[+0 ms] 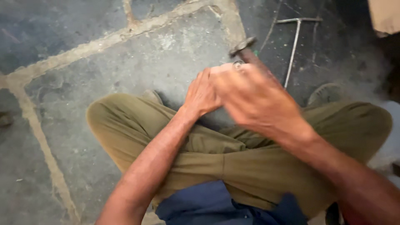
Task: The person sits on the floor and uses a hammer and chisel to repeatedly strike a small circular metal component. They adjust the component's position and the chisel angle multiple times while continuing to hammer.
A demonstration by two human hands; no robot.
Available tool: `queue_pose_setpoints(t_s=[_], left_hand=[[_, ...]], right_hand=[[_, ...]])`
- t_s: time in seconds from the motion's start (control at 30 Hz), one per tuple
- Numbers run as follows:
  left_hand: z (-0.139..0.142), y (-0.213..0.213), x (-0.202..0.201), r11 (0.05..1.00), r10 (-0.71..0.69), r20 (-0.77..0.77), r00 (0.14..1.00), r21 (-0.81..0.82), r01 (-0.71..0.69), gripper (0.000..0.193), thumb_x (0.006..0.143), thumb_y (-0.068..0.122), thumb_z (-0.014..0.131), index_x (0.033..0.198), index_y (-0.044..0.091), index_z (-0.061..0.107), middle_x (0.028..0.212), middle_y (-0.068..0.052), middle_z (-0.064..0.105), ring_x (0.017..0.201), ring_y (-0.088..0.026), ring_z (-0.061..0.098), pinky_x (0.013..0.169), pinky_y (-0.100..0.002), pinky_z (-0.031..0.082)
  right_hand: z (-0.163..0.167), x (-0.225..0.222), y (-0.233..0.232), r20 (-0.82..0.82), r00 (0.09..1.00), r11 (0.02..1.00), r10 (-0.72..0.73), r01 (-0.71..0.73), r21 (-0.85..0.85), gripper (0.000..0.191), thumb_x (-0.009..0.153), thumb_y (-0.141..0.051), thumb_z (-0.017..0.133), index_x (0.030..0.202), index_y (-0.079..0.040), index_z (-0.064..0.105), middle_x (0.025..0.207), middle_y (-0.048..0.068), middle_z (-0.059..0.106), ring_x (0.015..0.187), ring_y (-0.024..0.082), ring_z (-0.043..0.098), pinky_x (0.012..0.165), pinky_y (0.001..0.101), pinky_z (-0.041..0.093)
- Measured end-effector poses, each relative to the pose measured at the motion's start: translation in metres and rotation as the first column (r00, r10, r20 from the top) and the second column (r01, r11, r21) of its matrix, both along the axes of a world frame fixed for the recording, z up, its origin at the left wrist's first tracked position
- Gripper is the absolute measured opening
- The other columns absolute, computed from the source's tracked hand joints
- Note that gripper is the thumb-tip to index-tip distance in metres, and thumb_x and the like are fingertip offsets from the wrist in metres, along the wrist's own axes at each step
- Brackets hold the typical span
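Note:
I sit cross-legged on a stone floor in olive trousers. My right hand [254, 98] is blurred with motion and closed around the handle of a hammer [246, 49], whose dark metal head points up and left above my knuckles. My left hand [202, 95] sits just left of it, fingers together and pointing up, held near a small round metal piece [238, 64] at my fingertips. What lies under the two hands is hidden by them.
A thin T-shaped metal rod [293, 43] lies on the floor at the upper right. Grey stone slabs with pale mortar joints [35, 121] spread to the left. A pale box corner [385, 16] shows at the top right.

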State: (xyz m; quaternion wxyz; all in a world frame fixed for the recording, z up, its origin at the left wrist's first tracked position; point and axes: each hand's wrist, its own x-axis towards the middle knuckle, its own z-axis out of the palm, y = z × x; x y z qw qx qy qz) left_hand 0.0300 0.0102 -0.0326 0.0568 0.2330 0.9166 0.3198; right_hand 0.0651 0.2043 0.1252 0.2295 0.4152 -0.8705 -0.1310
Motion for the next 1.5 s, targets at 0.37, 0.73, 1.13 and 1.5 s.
queue_pose_setpoints(t_s=[0.37, 0.73, 1.13, 1.5], left_hand=[[-0.023, 0.003, -0.007, 0.990, -0.088, 0.079, 0.993, 0.116, 0.078, 0.043, 0.078, 0.020, 0.075, 0.110, 0.005, 0.051, 0.112, -0.021, 0.056, 0.110, -0.045, 0.053, 0.092, -0.054, 0.048], [-0.028, 0.004, -0.012, 0.987, -0.137, 0.068, 0.988, 0.090, 0.130, 0.057, 0.077, 0.030, 0.082, 0.112, 0.002, 0.047, 0.119, -0.021, 0.051, 0.117, -0.044, 0.051, 0.094, -0.052, 0.048], [-0.030, -0.001, -0.011, 0.992, -0.104, 0.143, 0.984, 0.085, 0.092, 0.048, 0.076, 0.022, 0.082, 0.108, 0.004, 0.051, 0.113, -0.021, 0.056, 0.113, -0.043, 0.054, 0.094, -0.051, 0.047], [-0.042, -0.011, -0.008, 0.982, -0.056, 0.123, 0.991, 0.188, 0.033, 0.068, 0.065, 0.020, 0.090, 0.115, 0.004, 0.047, 0.115, -0.024, 0.053, 0.111, -0.049, 0.050, 0.093, -0.053, 0.045]], right_hand=[[-0.038, -0.033, -0.041, 0.295, 0.953, 0.792, -0.073, -0.124, 0.598, 0.022, 0.088, -0.019, 0.061, 0.067, -0.012, 0.065, 0.060, 0.001, 0.059, 0.058, 0.019, 0.056, 0.062, 0.0362, 0.039], [-0.078, -0.032, 0.033, 0.405, 0.907, 0.988, -0.115, 0.061, 0.145, 0.008, 0.088, -0.024, 0.066, 0.086, -0.016, 0.065, 0.078, 0.000, 0.066, 0.073, 0.016, 0.069, 0.067, 0.0327, 0.046], [-0.101, 0.000, 0.037, 0.588, 0.792, 0.880, -0.161, 0.386, -0.279, 0.014, 0.091, -0.027, 0.072, 0.095, -0.014, 0.073, 0.078, 0.008, 0.068, 0.068, 0.030, 0.069, 0.058, 0.0435, 0.053], [-0.067, -0.013, -0.022, 0.541, 0.763, 0.933, -0.354, 0.328, 0.149, 0.008, 0.082, -0.019, 0.072, 0.085, -0.012, 0.072, 0.077, 0.008, 0.072, 0.072, 0.024, 0.074, 0.057, 0.0401, 0.055]])
